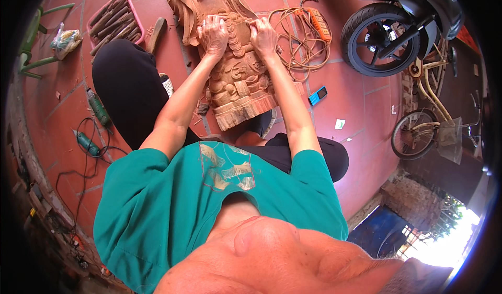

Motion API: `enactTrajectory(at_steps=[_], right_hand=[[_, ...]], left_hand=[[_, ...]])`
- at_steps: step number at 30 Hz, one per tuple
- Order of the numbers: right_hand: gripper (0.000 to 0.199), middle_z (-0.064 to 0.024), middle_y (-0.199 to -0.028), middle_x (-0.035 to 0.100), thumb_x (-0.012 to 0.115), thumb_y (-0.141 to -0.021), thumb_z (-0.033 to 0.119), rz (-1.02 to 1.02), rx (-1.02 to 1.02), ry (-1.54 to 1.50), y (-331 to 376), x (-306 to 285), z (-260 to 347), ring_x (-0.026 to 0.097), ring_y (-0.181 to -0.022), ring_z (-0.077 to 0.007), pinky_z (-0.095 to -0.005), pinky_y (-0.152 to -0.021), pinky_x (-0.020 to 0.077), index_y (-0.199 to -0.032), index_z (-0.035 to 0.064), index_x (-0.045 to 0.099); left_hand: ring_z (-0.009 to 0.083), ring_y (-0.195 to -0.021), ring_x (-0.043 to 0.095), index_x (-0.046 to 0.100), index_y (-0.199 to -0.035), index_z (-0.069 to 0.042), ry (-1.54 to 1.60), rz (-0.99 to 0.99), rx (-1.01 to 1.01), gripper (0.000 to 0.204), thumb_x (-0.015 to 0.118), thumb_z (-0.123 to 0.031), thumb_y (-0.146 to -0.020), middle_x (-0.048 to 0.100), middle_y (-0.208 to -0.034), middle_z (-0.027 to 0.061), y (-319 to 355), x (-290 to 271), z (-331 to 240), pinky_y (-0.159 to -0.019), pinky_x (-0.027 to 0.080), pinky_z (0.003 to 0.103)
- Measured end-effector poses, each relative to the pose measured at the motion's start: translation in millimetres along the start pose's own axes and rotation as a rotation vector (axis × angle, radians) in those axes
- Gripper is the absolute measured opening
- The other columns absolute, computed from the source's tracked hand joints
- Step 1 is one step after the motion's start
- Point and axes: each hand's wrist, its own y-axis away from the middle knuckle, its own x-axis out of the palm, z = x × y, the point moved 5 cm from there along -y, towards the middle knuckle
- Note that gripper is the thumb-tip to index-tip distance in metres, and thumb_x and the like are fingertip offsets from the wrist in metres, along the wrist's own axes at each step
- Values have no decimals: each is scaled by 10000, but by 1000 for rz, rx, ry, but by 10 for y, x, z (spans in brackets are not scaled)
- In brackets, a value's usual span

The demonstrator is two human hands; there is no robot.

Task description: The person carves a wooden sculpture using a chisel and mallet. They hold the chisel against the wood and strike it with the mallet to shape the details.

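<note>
A brown wood carving (238,85) with deep relief figures lies on the floor in front of my legs, its flat cut base toward me. My left hand (213,34) rests on the left side of the carving, fingers apart and slightly bent over the surface. Across a raised beaded strip in the middle, my right hand (263,36) touches the carving's right side. Its fingers are curled together in a pinch, and whatever lies between them is too small to make out.
Left of me are a pink basket (137,18) of wooden-handled tools, a wood piece (156,35) and two green power tools (98,107) with cords. On the right lie an orange power strip (319,25) with coiled cable, a blue phone (318,95), a motorbike wheel (381,39) and a bicycle (417,132).
</note>
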Motion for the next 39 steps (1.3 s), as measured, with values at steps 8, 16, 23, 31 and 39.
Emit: enactTrajectory(at_steps=[8, 16, 23, 31, 39], right_hand=[[119, -155, -831, 659, 659, -781, 134, 101, 208, -313, -86, 106, -380, 653, -811, -316, -409, -731, 512, -832, 33, 696], [85, -119, -837, 651, 681, -782, 125, 192, 97, -292, 157, -145, 158, 659, -776, -306, -398, -681, 518, -804, 43, 673], [102, -133, -874, 630, 652, -834, 138, -4, 172, -182, 44, 29, -73, 651, -815, -301, -390, -714, 510, -876, 45, 666], [90, -173, -880, 676, 670, -791, 131, 68, 351, -157, -217, 310, -486, 658, -852, -331, -424, -742, 509, -812, 46, 691], [95, -136, -841, 638, 662, -817, 92, 41, 154, -266, 44, 75, -199, 656, -774, -279, -360, -685, 507, -875, 17, 676]], left_hand=[[226, -950, 591, 651, -911, -149, 15, -37, 8, 123, 537, -190, -886, 601, -963, 43, -1, -37, -68, -836, 411, 427], [246, -961, 586, 648, -921, -126, -21, -20, -3, 135, 541, -204, -895, 600, -976, 52, 7, -16, -36, -836, 414, 438], [236, -995, 588, 666, -955, -146, -48, 21, -17, 163, 519, -209, -920, 615, -1008, 45, 6, -1, -29, -840, 415, 408], [249, -977, 583, 655, -933, -129, 5, 4, -1, 157, 517, -200, -908, 604, -996, 58, 0, -8, -43, -841, 410, 427], [259, -965, 579, 636, -925, -111, 12, 2, -1, 148, 529, -210, -899, 594, -999, 75, 17, -20, -54, -825, 404, 443]])
